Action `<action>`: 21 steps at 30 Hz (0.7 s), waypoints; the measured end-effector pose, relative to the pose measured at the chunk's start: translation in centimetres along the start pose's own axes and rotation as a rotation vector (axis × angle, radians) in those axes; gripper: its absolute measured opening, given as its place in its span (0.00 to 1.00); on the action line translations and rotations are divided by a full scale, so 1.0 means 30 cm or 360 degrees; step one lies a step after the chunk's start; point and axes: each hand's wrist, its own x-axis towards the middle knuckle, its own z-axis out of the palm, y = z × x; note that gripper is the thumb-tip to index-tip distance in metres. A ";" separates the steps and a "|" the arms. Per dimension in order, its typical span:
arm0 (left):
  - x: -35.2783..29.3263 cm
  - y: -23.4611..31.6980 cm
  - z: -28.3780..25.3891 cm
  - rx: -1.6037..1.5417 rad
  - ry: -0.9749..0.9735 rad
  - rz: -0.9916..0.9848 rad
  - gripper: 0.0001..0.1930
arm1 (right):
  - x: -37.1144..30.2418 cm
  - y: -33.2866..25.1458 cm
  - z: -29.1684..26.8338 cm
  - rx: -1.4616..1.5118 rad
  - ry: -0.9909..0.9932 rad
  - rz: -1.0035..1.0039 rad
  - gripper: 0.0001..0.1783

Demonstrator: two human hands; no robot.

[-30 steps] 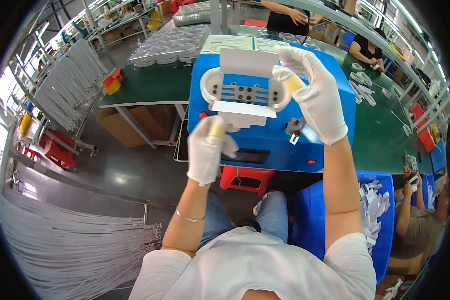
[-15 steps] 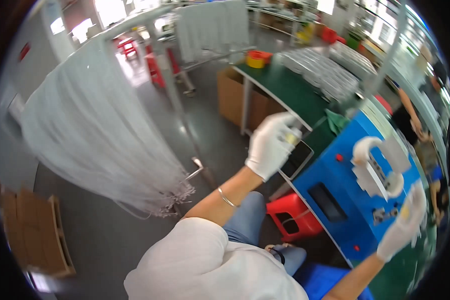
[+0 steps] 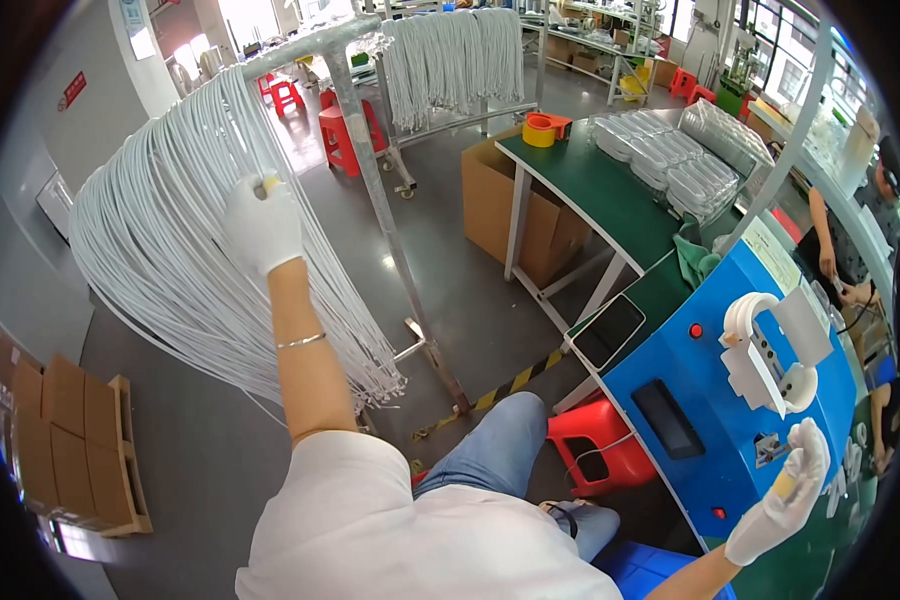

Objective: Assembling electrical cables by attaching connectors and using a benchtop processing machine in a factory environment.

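Note:
White cables [image 3: 160, 240] hang in a thick bundle from a metal rack at the left. My left hand [image 3: 267, 228], in a white glove with yellow at the fingertips, reaches up in front of them. Its fingers are curled together; whether a cable is between them is hidden. At the right, my right hand [image 3: 782, 505] is raised beside a blue machine [image 3: 625, 375], also gloved, with a yellow patch on a finger. Its fingers are loosely bent and nothing shows in them. A ring of white cable [image 3: 760, 310] sits on the machine with white plates around it.
A metal rack post [image 3: 370, 190] stands beside the cables. Clear plastic trays [image 3: 660, 150] and a yellow tape roll [image 3: 539, 130] lie on the green table [image 3: 590, 180]. A red stool [image 3: 605, 445] is near my legs; cardboard boxes [image 3: 70, 430] stand at left. Another person's arm [image 3: 823, 235] shows at right.
My left hand has swung left from beside the table and machine to the hanging cables. My right hand has dropped slightly and stays near the machine. The view has shifted a little.

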 end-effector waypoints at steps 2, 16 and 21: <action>0.021 0.006 -0.057 0.0106 -0.0053 0.0119 0.13 | -0.004 -0.035 0.020 0.0189 -0.0005 -0.0015 0.23; 0.167 0.009 0.033 0.0095 -0.0044 0.0074 0.17 | -0.055 -0.081 0.074 -0.0068 -0.0247 -0.0271 0.23; 0.181 0.034 -0.064 0.0379 -0.0160 0.0242 0.16 | -0.052 -0.072 0.098 0.0025 -0.0303 -0.0326 0.22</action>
